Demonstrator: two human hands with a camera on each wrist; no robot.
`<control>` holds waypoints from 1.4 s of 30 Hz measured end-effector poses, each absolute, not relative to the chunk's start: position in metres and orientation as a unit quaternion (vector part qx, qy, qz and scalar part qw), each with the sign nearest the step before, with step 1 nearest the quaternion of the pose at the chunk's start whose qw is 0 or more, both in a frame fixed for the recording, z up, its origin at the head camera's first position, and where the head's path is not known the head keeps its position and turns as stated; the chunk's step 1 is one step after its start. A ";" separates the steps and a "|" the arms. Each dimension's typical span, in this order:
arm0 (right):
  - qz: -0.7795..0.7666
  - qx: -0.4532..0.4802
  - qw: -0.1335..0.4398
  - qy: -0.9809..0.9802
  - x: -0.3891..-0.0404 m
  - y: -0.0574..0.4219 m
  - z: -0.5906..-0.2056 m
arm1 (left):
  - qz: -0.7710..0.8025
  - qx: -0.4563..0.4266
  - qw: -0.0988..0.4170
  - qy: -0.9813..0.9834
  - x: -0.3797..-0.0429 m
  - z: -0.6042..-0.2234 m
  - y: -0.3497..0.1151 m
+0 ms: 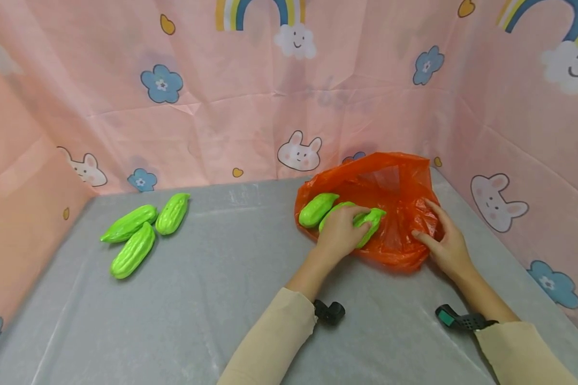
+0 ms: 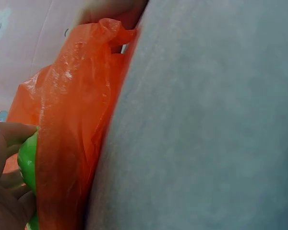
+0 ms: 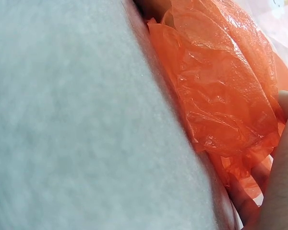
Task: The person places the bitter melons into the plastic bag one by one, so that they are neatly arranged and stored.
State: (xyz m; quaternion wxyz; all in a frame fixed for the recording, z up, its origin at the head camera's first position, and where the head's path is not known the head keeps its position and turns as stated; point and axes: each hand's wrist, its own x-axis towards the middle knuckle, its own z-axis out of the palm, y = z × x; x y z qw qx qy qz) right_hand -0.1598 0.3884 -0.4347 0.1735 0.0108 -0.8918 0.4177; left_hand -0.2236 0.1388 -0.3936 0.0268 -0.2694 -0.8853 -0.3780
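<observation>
An orange plastic bag [image 1: 400, 187] lies open-mouthed at the right of the table. Reaching into its mouth, my left hand [image 1: 342, 230] grips a bright green, ridged toy bitter melon [image 1: 373, 216]. The left wrist view shows that bitter melon [image 2: 28, 160] between thumb and fingers, partly hidden by the bag. Two more bitter melons are in the bag: one [image 1: 318, 209] at its left side, and another [image 1: 339, 207] mostly covered by the left hand. At the bag's right edge, my right hand [image 1: 448, 246] pinches the plastic, with some fingers behind it.
Three green bitter melons sit together on the left of the grey table [image 1: 197, 310]: one at the back [image 1: 172, 214], one beside it [image 1: 129, 223] and one in front [image 1: 132, 251]. Pink printed cloth [image 1: 221, 133] walls off the back and both sides.
</observation>
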 end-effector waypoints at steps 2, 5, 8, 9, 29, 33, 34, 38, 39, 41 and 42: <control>0.419 0.012 0.175 -0.891 -0.160 0.388 -0.434 | -0.372 -0.280 0.031 -0.884 -0.224 -0.394 0.139; 0.421 0.014 0.175 -0.890 -0.160 0.387 -0.433 | -0.366 -0.293 0.036 -0.883 -0.225 -0.396 0.139; 0.423 0.015 0.175 -0.889 -0.160 0.386 -0.432 | -0.368 -0.297 0.026 -0.881 -0.225 -0.399 0.139; 0.423 0.015 0.175 -0.889 -0.159 0.386 -0.432 | -0.372 -0.298 0.019 -0.879 -0.225 -0.400 0.140; 0.421 0.016 0.179 -0.889 -0.157 0.386 -0.433 | -0.385 -0.255 0.017 -0.887 -0.226 -0.406 0.138; 0.422 0.013 0.177 -0.889 -0.157 0.386 -0.434 | -0.380 -0.247 0.027 -0.891 -0.227 -0.407 0.138; 0.421 0.012 0.177 -0.889 -0.157 0.386 -0.434 | -0.379 -0.245 0.030 -0.892 -0.227 -0.408 0.138; 0.419 0.010 0.178 -0.890 -0.158 0.386 -0.434 | -0.370 -0.240 0.041 -0.896 -0.227 -0.408 0.138; 0.419 0.010 0.178 -0.890 -0.158 0.386 -0.434 | -0.372 -0.240 0.041 -0.896 -0.227 -0.408 0.138; 0.419 0.010 0.179 -0.890 -0.158 0.386 -0.434 | -0.371 -0.241 0.043 -0.896 -0.227 -0.408 0.138; 0.420 0.011 0.179 -0.890 -0.158 0.386 -0.434 | -0.371 -0.242 0.044 -0.896 -0.227 -0.407 0.138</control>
